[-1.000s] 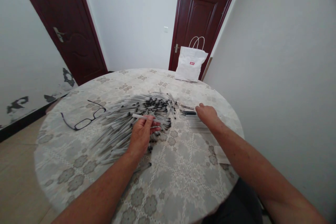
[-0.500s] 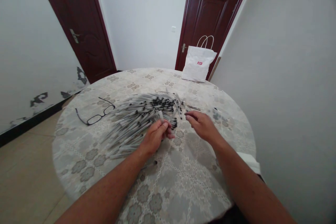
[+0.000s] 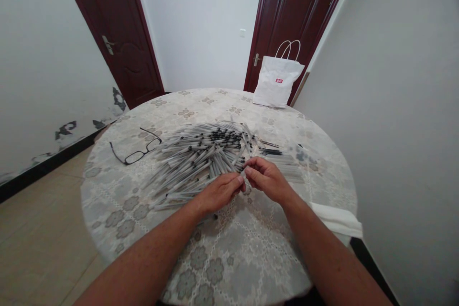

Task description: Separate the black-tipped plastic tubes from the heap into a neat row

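My left hand (image 3: 223, 190) is closed round a pale translucent pen (image 3: 243, 173) over the middle of the table. Only a short end of it shows between the fingers. My right hand (image 3: 267, 179) meets the left one, its thumb and forefinger pinched at that same end. Just beyond both hands a large pile of translucent pens (image 3: 186, 158) with black tips spreads to the left. Right of the pile lie a few thin dark rods (image 3: 268, 144), some short black pieces (image 3: 270, 151) and a row of pale clear tubes (image 3: 292, 169).
A round table with a patterned cloth (image 3: 201, 267) fills the view. Eyeglasses (image 3: 134, 156) lie on its left side. At the far edge stands a white paper bag (image 3: 278, 81). A folded white cloth (image 3: 337, 219) is at the right edge, near my right forearm.
My right hand has moved left and in towards my body, from apart to touching the pen at my left hand. My left hand has turned and shifted slightly right. The view has shifted a little.
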The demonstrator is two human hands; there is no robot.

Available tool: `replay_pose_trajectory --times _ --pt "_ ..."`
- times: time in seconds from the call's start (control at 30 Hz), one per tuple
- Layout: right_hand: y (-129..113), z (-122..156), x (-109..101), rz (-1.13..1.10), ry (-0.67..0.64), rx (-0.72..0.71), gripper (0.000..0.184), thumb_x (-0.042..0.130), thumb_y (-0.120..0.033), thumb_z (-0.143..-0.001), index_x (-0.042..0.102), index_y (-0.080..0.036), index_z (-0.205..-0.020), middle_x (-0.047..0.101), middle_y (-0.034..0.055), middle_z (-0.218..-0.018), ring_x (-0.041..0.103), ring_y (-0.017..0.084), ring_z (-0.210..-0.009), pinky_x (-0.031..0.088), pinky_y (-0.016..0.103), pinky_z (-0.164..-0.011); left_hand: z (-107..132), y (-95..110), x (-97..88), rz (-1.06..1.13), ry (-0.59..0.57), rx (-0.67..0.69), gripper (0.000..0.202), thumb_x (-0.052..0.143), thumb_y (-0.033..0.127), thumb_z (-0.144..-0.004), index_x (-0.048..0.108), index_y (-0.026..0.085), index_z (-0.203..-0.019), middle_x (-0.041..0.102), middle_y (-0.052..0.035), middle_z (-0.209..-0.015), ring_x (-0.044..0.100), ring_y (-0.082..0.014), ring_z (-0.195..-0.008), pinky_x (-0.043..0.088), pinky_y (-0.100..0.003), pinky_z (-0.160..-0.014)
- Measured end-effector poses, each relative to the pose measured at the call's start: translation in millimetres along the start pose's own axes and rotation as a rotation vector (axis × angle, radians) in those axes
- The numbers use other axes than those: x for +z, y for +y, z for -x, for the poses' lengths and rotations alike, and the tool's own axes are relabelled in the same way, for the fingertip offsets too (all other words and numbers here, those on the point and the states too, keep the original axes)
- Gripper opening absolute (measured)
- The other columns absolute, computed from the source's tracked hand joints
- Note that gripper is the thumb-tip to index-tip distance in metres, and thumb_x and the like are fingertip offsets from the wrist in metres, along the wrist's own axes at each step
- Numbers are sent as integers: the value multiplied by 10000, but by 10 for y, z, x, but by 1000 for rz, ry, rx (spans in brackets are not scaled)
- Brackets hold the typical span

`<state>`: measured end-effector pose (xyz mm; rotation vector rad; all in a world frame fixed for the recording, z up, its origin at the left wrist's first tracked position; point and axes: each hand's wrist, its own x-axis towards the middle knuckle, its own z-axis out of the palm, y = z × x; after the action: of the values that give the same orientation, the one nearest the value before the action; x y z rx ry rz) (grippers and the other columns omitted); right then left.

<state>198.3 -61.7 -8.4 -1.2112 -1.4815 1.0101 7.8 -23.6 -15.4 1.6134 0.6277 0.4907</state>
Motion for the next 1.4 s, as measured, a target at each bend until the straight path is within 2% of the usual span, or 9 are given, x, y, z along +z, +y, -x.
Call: replay_pose_trajectory --times 0.2,0.4,0.53,0.63,0.73,1.0,1.1,1.23,1.4 --pt "-211 131 37 427 152 -237 121 580 -269 -924 665 -207 -983 662 6 -799 593 141 -725 445 260 -701 -1 12 22 -167 23 113 507 342 584 -990 559 197 -745 412 31 -599 368 -132 -557 291 -255 -538" --pt "-152 89 91 315 145 -121 132 550 -286 -936 651 -202 -939 653 -5 -764 582 139 -675 438 252 -639 -36 22 12 -248 43 109 530 337 569 -993 525 196 -667 437 22 -608 405 -141 -581 309 -260 -567" --pt "-216 139 115 482 225 -272 120 555 -254 -927 657 -209 -970 678 29 -842 608 167 -758 458 280 -720 -34 51 14 -223 75 67 546 352 595 -978 528 201 -643 440 22 -565 401 -145 -555 295 -266 -545" --pt "-245 160 27 512 356 -325 145 552 -282 -936 659 -217 -1009 681 40 -874 609 175 -770 464 285 -734 -14 61 17 -163 88 6 555 379 615 -961 539 204 -624 410 27 -513 376 -140 -509 269 -268 -504" --pt "-165 102 -175 434 431 -184 204 553 -341 -937 669 -206 -1036 676 23 -821 599 162 -699 461 269 -667 -5 26 15 -39 93 -35 517 431 607 -940 603 194 -681 404 36 -534 351 -123 -476 254 -256 -466" --pt "-58 -166 -774 628 4 165 210 565 -255 -826 746 -161 -879 701 22 -719 609 147 -601 443 245 -582 -107 -94 -17 370 197 84 399 551 505 -911 685 148 -1029 578 -19 -754 552 -143 -599 475 -272 -581" --pt "-151 -359 -1016 673 197 178 254 563 -272 -829 753 -147 -944 725 50 -763 611 142 -584 448 244 -575 -124 -68 -39 335 271 148 384 572 476 -919 674 148 -1091 688 -66 -845 625 -172 -733 492 -290 -717" --pt "-205 -559 -1247 597 593 55 450 520 -306 -869 657 -142 -1265 739 113 -1098 635 123 -615 482 251 -607 -120 -54 -60 289 406 123 353 580 489 -915 596 198 -1113 758 -86 -961 645 -186 -774 465 -272 -662" --pt "-152 -344 -910 502 469 33 375 556 -357 -880 715 -129 -1132 756 79 -881 625 143 -593 497 273 -628 -139 -65 -50 323 415 168 280 632 466 -877 612 209 -986 732 -51 -965 587 -144 -651 476 -257 -583"
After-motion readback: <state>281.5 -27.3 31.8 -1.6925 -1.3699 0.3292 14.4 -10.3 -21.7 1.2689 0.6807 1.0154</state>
